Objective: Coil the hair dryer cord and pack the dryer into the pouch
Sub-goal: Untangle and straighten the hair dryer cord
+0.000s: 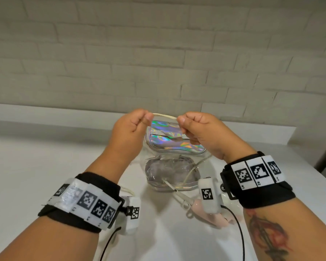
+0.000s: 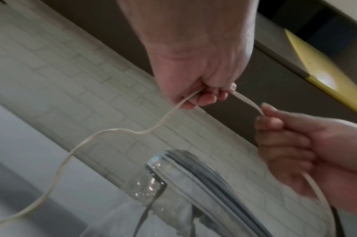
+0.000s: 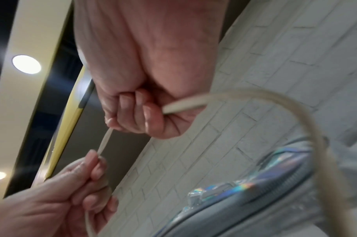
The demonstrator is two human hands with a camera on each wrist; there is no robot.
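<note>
While raised above the pouch [image 1: 174,146], both hands seemingly pinch the cord [image 1: 165,116] taut.

Light: soft and even in the head view; round ceiling lamps [image 3: 26,64] glowed in the right wrist view.
Glare: rainbow sheen on the pouch [image 1: 169,140].
Blur: both wrist views smeared; near cord [image 3: 295,115] out of focus.
Distortion: wall [image 1: 158,53] lines bowed.

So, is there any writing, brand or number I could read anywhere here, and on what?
No readable words or brands.
Left wristband: black-and-white square codes; tiny characters under them too small to read.
Right wristband: the same, captions too blurred to read.
Pouch: no print that shows.
Cord: no marking.
</note>
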